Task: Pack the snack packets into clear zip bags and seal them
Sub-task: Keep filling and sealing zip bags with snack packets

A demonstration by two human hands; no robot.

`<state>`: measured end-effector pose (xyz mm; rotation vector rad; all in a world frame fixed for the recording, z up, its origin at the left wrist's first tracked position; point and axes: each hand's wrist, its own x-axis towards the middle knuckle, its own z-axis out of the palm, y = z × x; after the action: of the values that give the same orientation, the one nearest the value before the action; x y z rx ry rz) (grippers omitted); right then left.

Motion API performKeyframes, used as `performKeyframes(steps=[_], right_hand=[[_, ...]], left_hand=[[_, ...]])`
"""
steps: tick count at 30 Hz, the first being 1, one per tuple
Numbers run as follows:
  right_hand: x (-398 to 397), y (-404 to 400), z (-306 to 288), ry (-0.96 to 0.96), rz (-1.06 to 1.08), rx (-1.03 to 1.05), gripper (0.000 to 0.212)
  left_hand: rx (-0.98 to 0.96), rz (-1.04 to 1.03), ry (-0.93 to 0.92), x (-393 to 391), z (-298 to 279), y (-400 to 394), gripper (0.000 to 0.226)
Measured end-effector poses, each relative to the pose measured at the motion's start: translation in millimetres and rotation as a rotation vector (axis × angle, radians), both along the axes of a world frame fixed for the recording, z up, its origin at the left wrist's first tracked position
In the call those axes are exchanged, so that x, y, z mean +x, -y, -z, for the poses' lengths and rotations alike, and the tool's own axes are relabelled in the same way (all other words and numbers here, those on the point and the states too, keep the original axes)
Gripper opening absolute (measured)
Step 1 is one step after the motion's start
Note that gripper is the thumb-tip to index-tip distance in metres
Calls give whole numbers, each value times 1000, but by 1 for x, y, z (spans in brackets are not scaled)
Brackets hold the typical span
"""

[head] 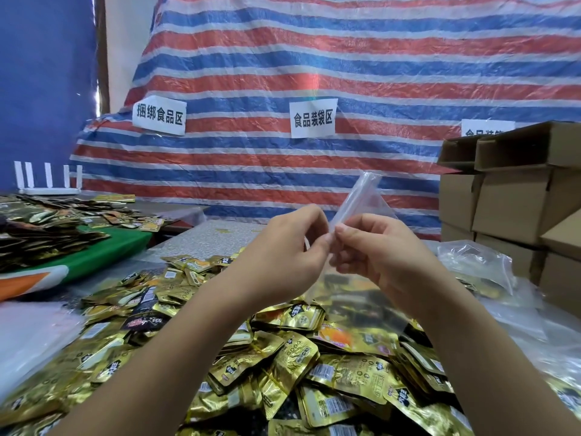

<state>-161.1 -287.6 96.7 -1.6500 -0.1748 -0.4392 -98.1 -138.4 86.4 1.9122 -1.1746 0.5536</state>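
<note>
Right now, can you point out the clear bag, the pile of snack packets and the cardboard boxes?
clear bag (361, 196): head view, on its upper end above the hands.
snack packets (292, 363): head view, on a gold packet mid-pile.
cardboard boxes (515, 202): head view, on a box front.

A red, white and blue striped tarp covers the back wall, with white paper signs on it. At 9 o'clock hangs a blue sheet. At 3 o'clock stand stacked cardboard boxes.

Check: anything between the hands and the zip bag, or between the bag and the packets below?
Nothing visible. The left hand and right hand both pinch the clear zip bag at its edge, held above the pile of gold snack packets, open air between.
</note>
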Motion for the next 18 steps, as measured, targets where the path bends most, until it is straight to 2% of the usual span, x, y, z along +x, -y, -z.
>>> performKeyframes(steps=[7,11,18], right_hand=[[-1,6,1,-22,-40,-141,14],[-1,12,1,-64,-88,-199,25],[-5,19,1,-144,-286,-137,12]], left_hand=[[132,27,15,2,-1,-9,19],[157,-14,68,0,-1,-7,26],[148,208,-166,-2,-6,-12,29]])
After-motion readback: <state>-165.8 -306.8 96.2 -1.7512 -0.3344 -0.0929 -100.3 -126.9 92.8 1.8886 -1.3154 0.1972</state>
